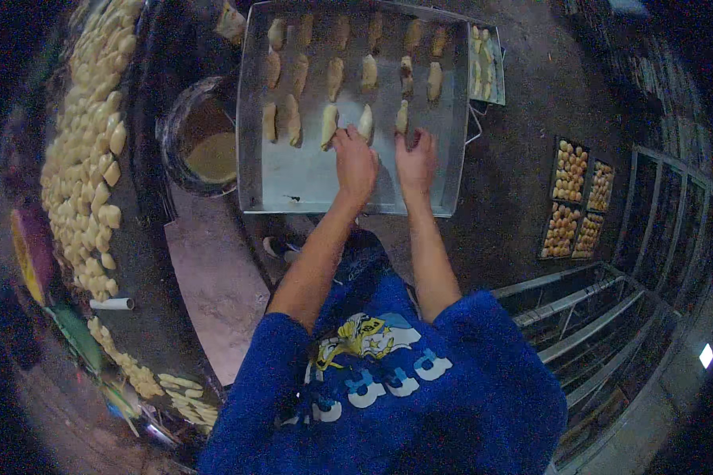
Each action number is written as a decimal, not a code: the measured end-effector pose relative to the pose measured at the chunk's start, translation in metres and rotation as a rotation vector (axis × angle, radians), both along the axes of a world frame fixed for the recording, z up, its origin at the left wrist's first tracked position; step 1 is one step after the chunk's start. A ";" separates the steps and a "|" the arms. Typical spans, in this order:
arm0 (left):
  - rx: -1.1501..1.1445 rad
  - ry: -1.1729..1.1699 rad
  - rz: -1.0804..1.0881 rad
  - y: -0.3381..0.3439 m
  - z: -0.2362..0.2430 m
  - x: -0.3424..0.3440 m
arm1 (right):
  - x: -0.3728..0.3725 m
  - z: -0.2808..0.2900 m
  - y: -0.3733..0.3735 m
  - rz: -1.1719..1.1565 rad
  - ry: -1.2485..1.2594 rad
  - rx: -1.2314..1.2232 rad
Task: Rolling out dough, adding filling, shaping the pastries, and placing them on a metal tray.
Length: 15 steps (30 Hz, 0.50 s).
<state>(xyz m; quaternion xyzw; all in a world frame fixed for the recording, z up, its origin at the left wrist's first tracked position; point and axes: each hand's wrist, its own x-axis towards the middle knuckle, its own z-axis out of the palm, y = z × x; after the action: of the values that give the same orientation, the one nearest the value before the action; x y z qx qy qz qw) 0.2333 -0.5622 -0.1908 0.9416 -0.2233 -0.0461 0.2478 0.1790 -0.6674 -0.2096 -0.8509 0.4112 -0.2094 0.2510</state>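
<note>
A large square metal tray (317, 180), top centre of the frame, holds short, elongated dough pieces in three rows, the third nearest the person in a blue shirt (483, 372); the left hand (356, 164), fingers partly curled, has its fingertips at the lower end of a pale dough piece (329, 125); the right hand (417, 161), thumb and fingers slightly parted, is at the lower end of a browner piece (402, 116); whether either hand grips its piece, I cannot tell; left of the tray stands a round tub (169, 146) of brownish liquid; many pale dough lumps (87, 170) spread down the far left; baked-looking buns (570, 170) sit at right.
</note>
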 end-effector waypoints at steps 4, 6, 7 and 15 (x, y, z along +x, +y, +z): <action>-0.115 0.099 0.105 -0.007 -0.011 0.004 | 0.012 -0.004 -0.007 0.087 0.116 0.059; -0.154 0.168 0.112 -0.008 -0.013 0.006 | 0.012 -0.004 -0.008 0.093 0.016 0.182; -0.241 0.209 0.144 -0.008 -0.013 0.006 | 0.010 -0.003 -0.008 0.110 0.024 0.186; -0.340 0.171 0.199 -0.004 -0.012 -0.004 | -0.009 0.016 0.001 0.008 0.038 0.307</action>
<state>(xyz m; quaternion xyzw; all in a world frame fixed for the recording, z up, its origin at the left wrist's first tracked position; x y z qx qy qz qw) 0.2290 -0.5664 -0.2024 0.8962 -0.1119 -0.0628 0.4246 0.1704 -0.6667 -0.1934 -0.8078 0.4398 -0.1271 0.3713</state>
